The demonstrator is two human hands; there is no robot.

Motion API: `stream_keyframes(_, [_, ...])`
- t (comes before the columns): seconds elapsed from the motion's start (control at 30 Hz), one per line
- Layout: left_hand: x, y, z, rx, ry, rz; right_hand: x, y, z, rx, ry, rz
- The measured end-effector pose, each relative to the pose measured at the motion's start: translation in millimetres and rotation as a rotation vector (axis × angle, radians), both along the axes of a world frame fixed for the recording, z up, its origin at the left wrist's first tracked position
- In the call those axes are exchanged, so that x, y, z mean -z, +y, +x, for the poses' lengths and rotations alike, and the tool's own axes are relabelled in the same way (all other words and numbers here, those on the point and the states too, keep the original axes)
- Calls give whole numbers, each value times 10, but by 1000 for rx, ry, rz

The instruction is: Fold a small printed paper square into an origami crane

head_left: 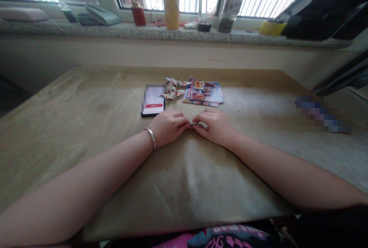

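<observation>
Both hands meet over the middle of the table, pinching a small folded piece of paper (pixel 192 123) between them. My left hand (pixel 169 125), with a silver bangle on its wrist, grips the paper's left side between thumb and fingers. On the other side, my right hand (pixel 214 125) is closed on it with thumb and fingertips. Most of the paper is hidden by the fingers. Just beyond the hands lie folded paper cranes (pixel 175 94). A phone (pixel 153 106) with a lit screen lies by the left hand, and a stack of colourful printed sheets (pixel 204 92) lies beyond the right.
The table (pixel 115 186) has a shiny yellowish cover. At its right side lies a blurred bluish item (pixel 322 115). A stone windowsill (pixel 115 29) behind carries a red jar (pixel 138 15), a tall yellow cylinder (pixel 170 2), clear containers (pixel 228 12) and a black bulky object (pixel 319 10).
</observation>
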State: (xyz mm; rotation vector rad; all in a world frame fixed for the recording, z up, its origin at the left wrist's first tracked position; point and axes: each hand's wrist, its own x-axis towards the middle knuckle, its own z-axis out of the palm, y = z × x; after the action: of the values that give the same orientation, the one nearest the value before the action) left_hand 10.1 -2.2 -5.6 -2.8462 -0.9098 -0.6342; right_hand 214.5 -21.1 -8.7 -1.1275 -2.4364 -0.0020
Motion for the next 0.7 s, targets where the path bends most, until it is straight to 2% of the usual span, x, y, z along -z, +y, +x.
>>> stream_keyframes(0.2, [-39,-38,20,-9,32,69,-6,-17,-12,-6,76,-15])
stream_keyframes(0.3, [-49,-46,30,-20,-29,52,-4,-22,-6,-11,150,-32])
stream_keyframes(0.43, [-53,-34,28,-69,-281,-138,-2,-7,10,18,269,-74])
stream_keyframes(0.57, [-74,-21,14,-136,-479,-362,7,29,15,63,411,-196])
stream_keyframes(0.7, [-86,-15,8,-164,-537,-421,33,59,15,73,448,-342])
